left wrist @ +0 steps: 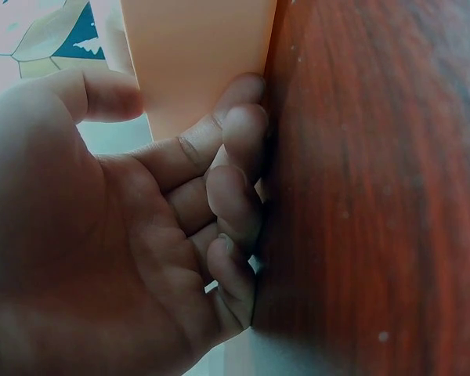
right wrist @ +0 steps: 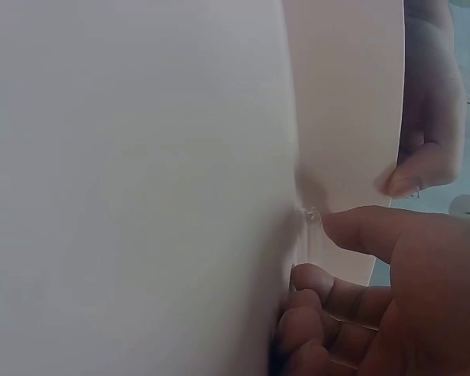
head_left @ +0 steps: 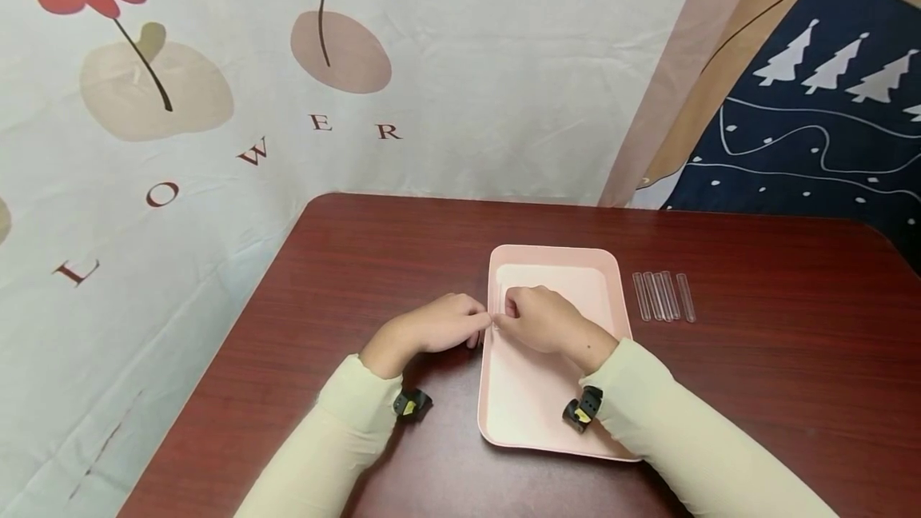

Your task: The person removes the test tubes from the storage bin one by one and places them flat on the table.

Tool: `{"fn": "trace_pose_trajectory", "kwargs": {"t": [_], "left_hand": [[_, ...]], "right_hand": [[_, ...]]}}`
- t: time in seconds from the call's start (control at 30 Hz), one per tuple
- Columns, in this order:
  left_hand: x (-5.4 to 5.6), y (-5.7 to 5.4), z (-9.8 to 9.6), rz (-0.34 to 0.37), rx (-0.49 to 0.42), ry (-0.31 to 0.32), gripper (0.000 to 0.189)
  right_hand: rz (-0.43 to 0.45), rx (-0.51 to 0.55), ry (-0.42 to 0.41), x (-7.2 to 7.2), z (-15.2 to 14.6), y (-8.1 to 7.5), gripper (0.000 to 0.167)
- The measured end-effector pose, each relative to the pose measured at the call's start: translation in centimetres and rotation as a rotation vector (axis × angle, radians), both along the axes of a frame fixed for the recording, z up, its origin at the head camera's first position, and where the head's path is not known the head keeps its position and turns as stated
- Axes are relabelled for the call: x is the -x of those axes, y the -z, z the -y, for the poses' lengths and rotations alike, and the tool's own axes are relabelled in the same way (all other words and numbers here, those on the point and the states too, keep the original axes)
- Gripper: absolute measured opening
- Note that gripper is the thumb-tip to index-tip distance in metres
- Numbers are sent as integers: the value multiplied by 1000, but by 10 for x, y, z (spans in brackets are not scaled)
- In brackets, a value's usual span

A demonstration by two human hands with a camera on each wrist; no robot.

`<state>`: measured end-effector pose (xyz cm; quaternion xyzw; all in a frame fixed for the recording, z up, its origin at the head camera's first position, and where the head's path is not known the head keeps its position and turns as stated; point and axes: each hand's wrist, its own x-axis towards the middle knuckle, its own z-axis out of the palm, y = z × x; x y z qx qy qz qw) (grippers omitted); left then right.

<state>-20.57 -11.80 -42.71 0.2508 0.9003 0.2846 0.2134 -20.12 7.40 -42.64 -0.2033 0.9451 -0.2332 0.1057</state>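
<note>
A shallow pink tray [head_left: 536, 414] lies lengthwise on the dark red table. Reaching over it, my right hand [head_left: 543, 322] is at the inside of the left wall, where a slim clear test tube [right wrist: 312, 215] lies along the corner of floor and wall. Thumb and curled fingertips of that hand are at the tube, pinching it near its end. Outside the same wall, my left hand [head_left: 442, 324] touches the tray with loosely bent fingers [left wrist: 239, 129], their backs against the tabletop. Its thumb tip is at the rim in the right wrist view.
Several clear test tubes [head_left: 663, 296] lie side by side on the table [head_left: 777, 358], right of the tray. A printed curtain [head_left: 489, 86] hangs behind the table's far edge and along its left side.
</note>
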Motion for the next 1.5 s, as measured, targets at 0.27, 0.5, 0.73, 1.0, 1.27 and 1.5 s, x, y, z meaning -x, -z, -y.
{"fn": "trace_pose_trajectory", "kwargs": {"t": [0.27, 0.5, 0.73, 1.0, 1.27, 1.5], "left_hand": [[0, 0, 0, -1, 1, 2, 39], [0, -2, 0, 4, -1, -6, 38], [0, -1, 0, 8, -6, -7, 37], [0, 0, 0, 7, -6, -6, 37], [-1, -1, 0, 6, 1, -14, 38], [-2, -2, 0, 7, 1, -19, 38]], "right_hand": [[10, -21, -3, 0, 1, 0, 29], [2, -26, -4, 0, 0, 0, 29], [-10, -23, -10, 0, -1, 1, 27], [-7, -24, -14, 0, -3, 2, 27], [9, -3, -17, 1, -5, 1, 29], [30, 25, -19, 4, -7, 2, 25]]}}
